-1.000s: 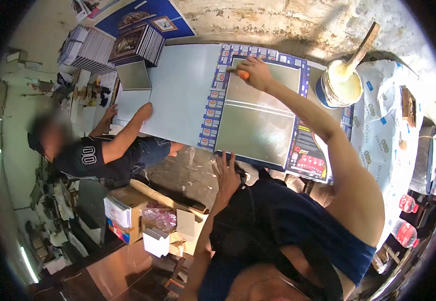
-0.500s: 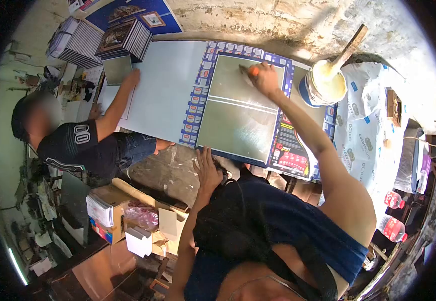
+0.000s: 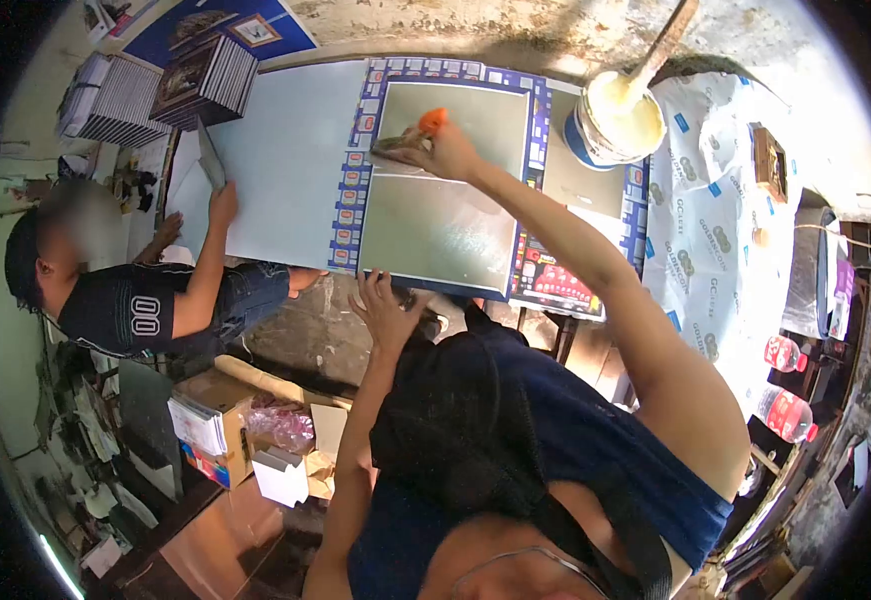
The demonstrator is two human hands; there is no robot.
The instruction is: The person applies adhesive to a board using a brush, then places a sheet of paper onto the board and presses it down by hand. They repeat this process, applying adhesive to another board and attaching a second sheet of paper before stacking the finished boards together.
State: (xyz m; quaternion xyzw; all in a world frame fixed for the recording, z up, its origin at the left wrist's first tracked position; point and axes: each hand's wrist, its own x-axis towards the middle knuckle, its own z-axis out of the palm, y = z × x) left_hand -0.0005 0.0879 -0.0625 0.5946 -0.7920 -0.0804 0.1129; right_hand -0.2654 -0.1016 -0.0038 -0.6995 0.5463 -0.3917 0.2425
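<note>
My right hand is closed around a brush with an orange handle. Its brownish bristles touch the far grey panel, close to the pale strip that divides it from the near panel. Both panels look damp and shiny, and a dark blue border shows around them. At the near left corner rests my left hand, its fingers spread on the edge, holding nothing. Printed blue sheets lie underneath.
A bucket of cream paste with a wooden stick stands back right. On the left a co-worker holds a thin grey board near stacked books. Behind my left arm are open cardboard boxes.
My right hand has moved left and nearer with the brush, from the far panel's upper middle to its lower left. The co-worker has lifted a thin board upright. My view has shifted slightly.
</note>
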